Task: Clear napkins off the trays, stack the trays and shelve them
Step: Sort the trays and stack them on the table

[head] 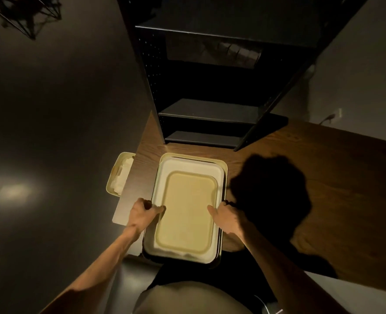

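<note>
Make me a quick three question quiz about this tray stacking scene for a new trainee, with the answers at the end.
1. True or false: both hands grip the stack of cream plastic trays on the wooden table.
2. Where do the white crumpled napkins lie now?
A. on the top tray
B. in the cream bin left of the table
C. on a shelf
3. Fill in: the stack sits in front of the black metal ____.

Key:
1. True: left hand at the left rim, right hand at the right rim.
2. B.
3. Shelving unit.
</note>
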`<state>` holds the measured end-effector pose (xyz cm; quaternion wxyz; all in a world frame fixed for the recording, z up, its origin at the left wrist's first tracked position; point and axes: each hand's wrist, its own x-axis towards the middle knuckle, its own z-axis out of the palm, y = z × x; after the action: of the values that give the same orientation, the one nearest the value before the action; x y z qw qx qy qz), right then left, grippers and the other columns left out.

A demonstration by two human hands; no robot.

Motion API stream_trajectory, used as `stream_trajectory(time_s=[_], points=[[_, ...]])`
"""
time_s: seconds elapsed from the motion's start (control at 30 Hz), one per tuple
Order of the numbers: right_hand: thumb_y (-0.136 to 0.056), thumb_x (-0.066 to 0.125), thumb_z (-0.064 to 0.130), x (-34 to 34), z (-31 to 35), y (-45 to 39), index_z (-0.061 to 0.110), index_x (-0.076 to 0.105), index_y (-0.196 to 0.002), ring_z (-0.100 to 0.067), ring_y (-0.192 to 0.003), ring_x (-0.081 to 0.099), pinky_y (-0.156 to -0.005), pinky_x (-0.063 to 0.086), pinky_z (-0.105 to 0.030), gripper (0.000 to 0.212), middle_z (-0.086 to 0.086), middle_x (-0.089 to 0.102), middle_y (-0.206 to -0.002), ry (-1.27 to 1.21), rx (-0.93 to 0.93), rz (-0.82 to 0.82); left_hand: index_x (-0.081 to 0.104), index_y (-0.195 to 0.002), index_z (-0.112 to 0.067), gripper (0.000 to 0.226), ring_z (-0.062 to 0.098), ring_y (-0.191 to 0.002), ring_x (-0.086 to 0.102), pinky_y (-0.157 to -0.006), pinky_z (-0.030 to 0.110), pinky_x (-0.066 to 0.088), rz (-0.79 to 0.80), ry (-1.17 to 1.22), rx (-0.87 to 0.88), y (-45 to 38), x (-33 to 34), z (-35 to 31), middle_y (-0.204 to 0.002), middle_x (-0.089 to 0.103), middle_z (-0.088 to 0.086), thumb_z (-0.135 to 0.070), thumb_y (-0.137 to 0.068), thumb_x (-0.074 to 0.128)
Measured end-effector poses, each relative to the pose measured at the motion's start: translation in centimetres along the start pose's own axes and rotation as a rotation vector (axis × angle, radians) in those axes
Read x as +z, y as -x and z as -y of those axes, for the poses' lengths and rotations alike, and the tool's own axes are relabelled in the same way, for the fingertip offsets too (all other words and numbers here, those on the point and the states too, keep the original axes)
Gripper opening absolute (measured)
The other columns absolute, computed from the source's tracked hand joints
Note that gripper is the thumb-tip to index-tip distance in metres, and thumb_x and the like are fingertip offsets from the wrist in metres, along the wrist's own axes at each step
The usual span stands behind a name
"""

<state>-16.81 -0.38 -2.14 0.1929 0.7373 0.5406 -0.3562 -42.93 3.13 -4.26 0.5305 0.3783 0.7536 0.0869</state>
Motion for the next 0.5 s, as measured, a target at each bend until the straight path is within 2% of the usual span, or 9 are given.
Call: stream_trajectory(time_s=[0.07,0.17,0.27,0.33,0.5], points=[[-0.097,0.031,0.057,-0.4,-0.1,0.3,0.007,0.057,-0.112,-0.034,-0.101,0.063,-0.078,0.045,-0.031,0.058,-0.012,0.058,-0.093,-0.105,0.024,0.052,0.053,-0.097,-0.011,0.044,0.025,-0.085,0.064,-0.071,0.033,0.050,0.066,-0.236,0.070,-0.2,-0.9,-0.3,-0.090,0.065,0.006,-0.045,-0.078,0.073],[-0.098,0.032,0.056,-0.6,0.1,0.0,0.007,0.057,-0.121,-0.035,-0.106,0.064,-0.084,0.049,-0.034,0.060,-0.020,0.064,-0.107,-0.063,0.038,0.114,0.053,-0.088,-0.014,0.048,0.024,-0.080,0.065,-0.074,0.036,0.055,0.145,-0.449,0.174,-0.2,-1.9,-0.8,-0.086,0.067,0.005,-0.060,-0.079,0.064],[-0.098,0.031,0.058,-0.4,0.4,0.2,0.003,0.061,-0.107,-0.032,-0.097,0.070,-0.082,0.054,-0.033,0.064,-0.019,0.071,-0.107,-0.058,0.040,0.146,0.049,-0.073,-0.019,0.048,0.020,-0.068,0.058,-0.068,0.035,0.054,0.128,-0.642,0.224,-0.1,-2.5,-0.9,-0.077,0.063,0.003,-0.065,-0.080,0.060],[-0.100,0.028,0.056,-0.2,0.7,0.7,0.004,0.061,-0.100,-0.031,-0.100,0.068,-0.083,0.052,-0.032,0.061,-0.020,0.070,-0.107,0.017,0.006,0.087,0.046,-0.074,-0.021,0.050,0.019,-0.067,0.059,-0.067,0.034,0.054,0.098,-0.714,0.249,0.2,-2.8,-0.9,-0.076,0.062,0.001,-0.069,-0.081,0.054],[-0.103,0.024,0.048,0.1,1.7,1.0,0.000,0.058,-0.115,-0.032,-0.108,0.064,-0.088,0.050,-0.036,0.059,-0.018,0.066,-0.115,0.198,-0.003,-0.084,0.045,-0.084,-0.020,0.058,0.027,-0.077,0.066,-0.075,0.042,0.058,0.073,-0.847,0.287,0.3,-2.3,-1.4,-0.085,0.067,0.007,-0.077,-0.084,0.037]])
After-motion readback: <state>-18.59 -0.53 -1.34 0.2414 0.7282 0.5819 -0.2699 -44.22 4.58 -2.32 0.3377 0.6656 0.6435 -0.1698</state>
